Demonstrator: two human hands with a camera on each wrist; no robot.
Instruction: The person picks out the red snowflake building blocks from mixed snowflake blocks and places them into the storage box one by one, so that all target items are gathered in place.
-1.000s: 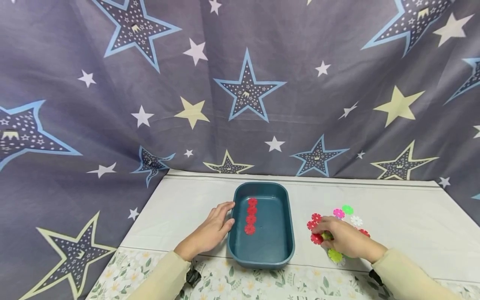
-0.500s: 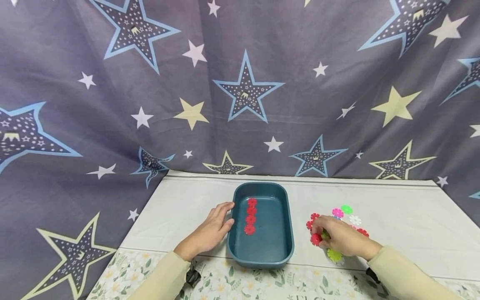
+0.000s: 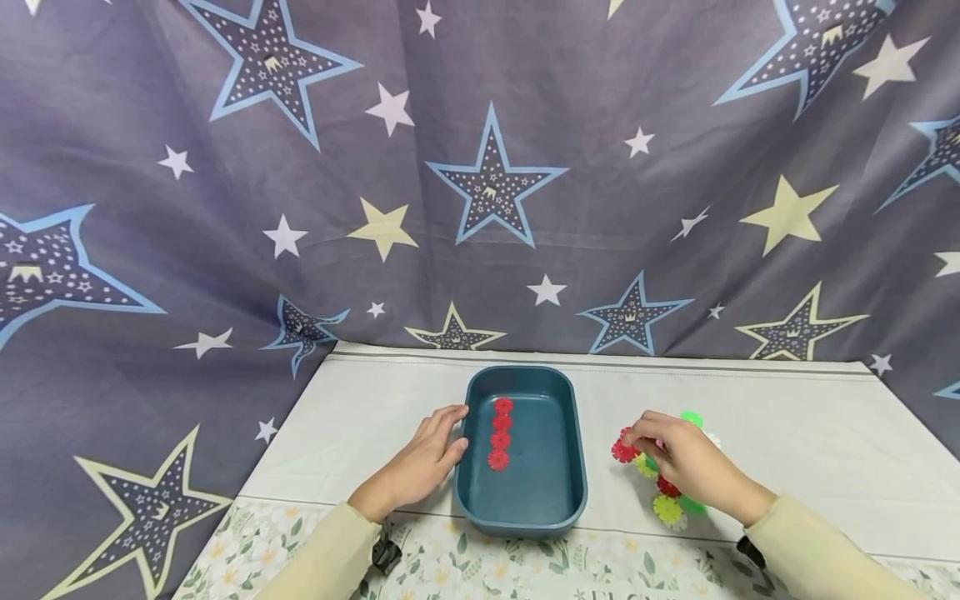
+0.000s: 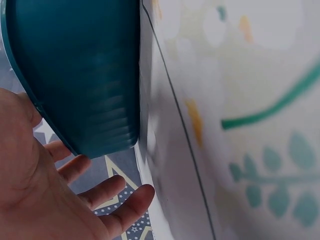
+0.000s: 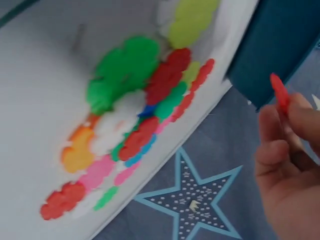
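Note:
A blue-green tub [image 3: 522,508] stands in the middle of the table, with a column of several red flower-shaped plastic discs [image 3: 501,439] on its floor. My left hand [image 3: 420,462] rests its fingertips at the tub's left rim; the left wrist view shows the fingers [image 4: 135,207] loosely spread beside the tub wall. My right hand [image 3: 697,462] pinches a red flower-shaped disc [image 5: 279,93] between thumb and fingers. This hand is raised over a loose spread of discs in several colours, among them a green disc [image 5: 122,70] and a yellow one [image 3: 667,510].
The spread of discs lies to the right of the tub, with two red ones [image 3: 623,451] at its left side. A white and floral cloth [image 3: 360,392] covers the table. Behind it hangs a grey curtain [image 3: 480,275] patterned with stars.
My right hand has risen from the spread with a red disc from its left side, uncovering yellow, green and dark red discs. The left hand and the tub stay where they were.

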